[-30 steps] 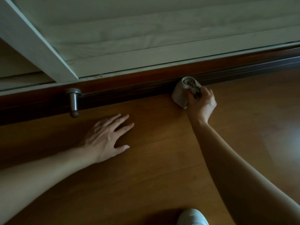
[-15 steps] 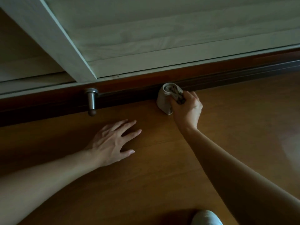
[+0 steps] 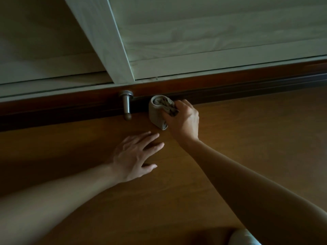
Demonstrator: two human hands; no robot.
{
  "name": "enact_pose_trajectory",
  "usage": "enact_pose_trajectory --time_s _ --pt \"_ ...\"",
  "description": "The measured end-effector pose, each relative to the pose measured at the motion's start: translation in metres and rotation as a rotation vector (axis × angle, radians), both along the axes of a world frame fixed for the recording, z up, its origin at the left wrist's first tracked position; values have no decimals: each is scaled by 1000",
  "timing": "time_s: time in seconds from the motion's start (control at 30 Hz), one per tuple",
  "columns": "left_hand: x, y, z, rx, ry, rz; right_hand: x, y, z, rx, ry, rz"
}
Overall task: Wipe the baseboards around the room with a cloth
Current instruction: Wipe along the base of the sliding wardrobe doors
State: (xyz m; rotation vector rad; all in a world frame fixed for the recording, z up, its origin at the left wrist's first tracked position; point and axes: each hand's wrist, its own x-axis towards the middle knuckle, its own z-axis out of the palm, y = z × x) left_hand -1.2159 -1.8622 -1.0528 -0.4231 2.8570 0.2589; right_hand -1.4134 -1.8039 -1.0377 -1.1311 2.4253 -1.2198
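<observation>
The right hand (image 3: pixel 184 119) grips a bunched grey cloth (image 3: pixel 156 112), with the fingers curled round it, and holds it against the baseboard (image 3: pixel 230 89) at the place where the board meets the floor (image 3: pixel 256 138). The cloth is rolled into a thick wad. Its lower end touches the floor and its upper end lies on the dark lower band of the baseboard.

Just left of the cloth a metal stopper (image 3: pixel 126 105) sticks out from the baseboard, with a round plate at the board and a dark tip toward the camera (cloth and stopper are near, but a narrow gap shows between them).

The left hand (image 3: pixel 134 156) lies flat on the floor, palm down, with straight and slightly spread fingers, and it holds nothing. Its fingertips point toward the cloth and end just beside the right wrist.

The baseboard runs across the whole view, reddish brown in its upper band and almost black below. Above it stand pale panels (image 3: pixel 203 41) with wood grain, divided by a slanted white frame. The light is dim. At the bottom right edge there is a pale rounded thing (image 3: pixel 242 237); I cannot tell what it is.
</observation>
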Motion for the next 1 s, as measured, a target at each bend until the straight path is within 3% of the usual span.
enact_pose_trajectory --time_s 0.17,0.4,0.6,0.8,1.0 --pt "2 -2 -1 -6 26 -16 -6 8 -5 9 28 -114" --pt "-1 -1 -1 -11 35 -20 11 -5 -1 13 -1 -4" --pt "-11 -1 0 -19 40 -26 -14 14 -2 26 9 -144" --pt "-32 1 -4 -34 135 -71 -6 4 1 26 17 -28" --pt "-54 1 -7 -16 169 -132 -50 30 4 57 46 -141"
